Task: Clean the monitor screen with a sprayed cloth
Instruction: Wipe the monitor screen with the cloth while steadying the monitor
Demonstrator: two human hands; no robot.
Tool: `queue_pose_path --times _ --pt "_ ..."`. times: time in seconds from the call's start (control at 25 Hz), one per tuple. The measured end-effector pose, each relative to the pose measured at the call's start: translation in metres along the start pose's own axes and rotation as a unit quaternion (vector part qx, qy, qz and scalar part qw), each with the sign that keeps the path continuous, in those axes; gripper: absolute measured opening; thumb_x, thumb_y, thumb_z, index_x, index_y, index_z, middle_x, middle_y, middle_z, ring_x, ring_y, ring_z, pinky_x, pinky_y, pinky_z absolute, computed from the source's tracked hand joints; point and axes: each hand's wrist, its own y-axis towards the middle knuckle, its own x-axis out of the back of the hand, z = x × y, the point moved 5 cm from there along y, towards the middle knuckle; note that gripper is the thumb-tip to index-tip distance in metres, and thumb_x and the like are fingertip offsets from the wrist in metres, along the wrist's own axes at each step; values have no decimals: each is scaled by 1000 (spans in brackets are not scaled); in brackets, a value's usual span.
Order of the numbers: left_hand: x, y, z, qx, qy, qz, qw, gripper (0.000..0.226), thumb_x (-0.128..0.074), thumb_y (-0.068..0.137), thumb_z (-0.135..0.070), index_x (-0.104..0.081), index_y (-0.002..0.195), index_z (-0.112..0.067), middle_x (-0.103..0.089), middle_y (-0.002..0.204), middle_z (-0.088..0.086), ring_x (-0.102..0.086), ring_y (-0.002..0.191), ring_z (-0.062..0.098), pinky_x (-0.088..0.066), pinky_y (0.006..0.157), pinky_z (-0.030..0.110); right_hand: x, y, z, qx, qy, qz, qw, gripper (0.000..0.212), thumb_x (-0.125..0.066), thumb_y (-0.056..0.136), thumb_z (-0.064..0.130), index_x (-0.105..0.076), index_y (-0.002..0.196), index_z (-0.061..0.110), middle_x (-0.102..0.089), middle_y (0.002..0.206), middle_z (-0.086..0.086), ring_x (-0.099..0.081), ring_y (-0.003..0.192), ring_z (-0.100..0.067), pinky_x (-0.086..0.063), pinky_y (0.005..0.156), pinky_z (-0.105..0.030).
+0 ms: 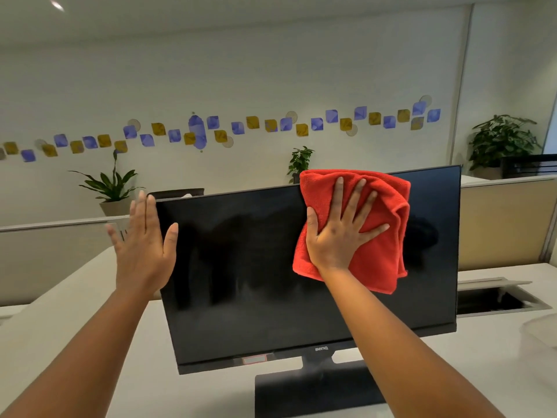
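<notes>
A black monitor [256, 267] with a dark, switched-off screen stands on a white desk [193, 387], tilted slightly. A folded red cloth [382, 245] lies flat against the upper right part of the screen, reaching its top edge. My right hand [340, 230] presses on the cloth with fingers spread. My left hand [144, 245] is at the monitor's left edge, palm flat, thumb over the front of the screen and fingers behind the upper left corner. Faint streaks show on the screen's middle.
The monitor's black base [316, 390] sits near the desk's front. A cable hatch [497, 297] lies open at the right. A clear plastic container [542, 333] is at the right edge. Low partitions and potted plants [111, 188] stand behind.
</notes>
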Motion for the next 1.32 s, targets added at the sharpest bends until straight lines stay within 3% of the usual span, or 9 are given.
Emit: queue_pose_path --times 0.16,0.44,0.72,0.88,1.0,1.12,1.2,1.32 --pt "0 7 -9 -23 -48 14 998 59 -23 93 -40 -11 144 -11 -13 155 9 -8 143 24 1 115 49 -4 -5 31 38 -22 -1 999 71 -31 85 60 -27 143 21 -27 151 -16 -14 139 -38 -3 98 -75" --pt "2 15 -23 -28 -82 1 996 54 -25 96 -35 -12 144 -15 -14 155 6 -8 143 21 1 113 54 -16 -25 75 190 -70 -9 979 68 -35 83 61 -30 142 27 -35 148 -9 -19 138 -33 -7 97 -75" --pt "-2 12 -23 -16 -31 -27 999 63 -18 90 -45 -13 144 -14 -13 155 4 -1 144 20 5 111 56 -37 -87 71 348 -68 58 933 69 -37 83 60 -20 144 33 -24 153 1 -16 140 -25 1 98 -76" --pt "-1 12 -24 -26 -6 -34 999 65 -15 87 -46 -12 144 -15 -13 155 3 0 144 18 6 111 56 -40 -115 41 415 -104 88 900 65 -36 84 59 -22 143 34 -17 151 3 -35 136 -24 1 102 -72" --pt "0 14 -22 -38 -15 -31 999 64 -17 88 -45 -13 144 -16 -15 155 4 -3 144 18 6 111 55 -34 -110 31 392 -104 77 911 63 -36 85 57 -24 142 35 -18 150 5 -33 137 -23 2 104 -69" --pt "-1 14 -20 -45 -29 -24 998 56 -25 94 -40 -15 144 -14 -18 154 6 -5 143 18 4 112 54 -25 -86 39 289 -74 41 954 63 -36 85 54 -20 143 34 -20 149 5 -4 144 -20 4 104 -70" --pt "-2 16 -19 -41 -34 -22 998 54 -29 95 -36 -16 143 -13 -19 154 6 -6 143 19 3 112 54 -23 -73 55 259 -73 30 963 63 -36 85 54 -23 143 31 -25 150 1 -9 142 -24 1 99 -74" --pt "-2 16 -18 -40 -43 -30 998 52 -29 96 -34 -20 142 -11 -22 153 8 -8 143 21 2 112 55 -32 -76 85 285 -65 42 955 62 -36 86 55 -28 142 29 -35 149 -2 -18 138 -27 -4 96 -76"
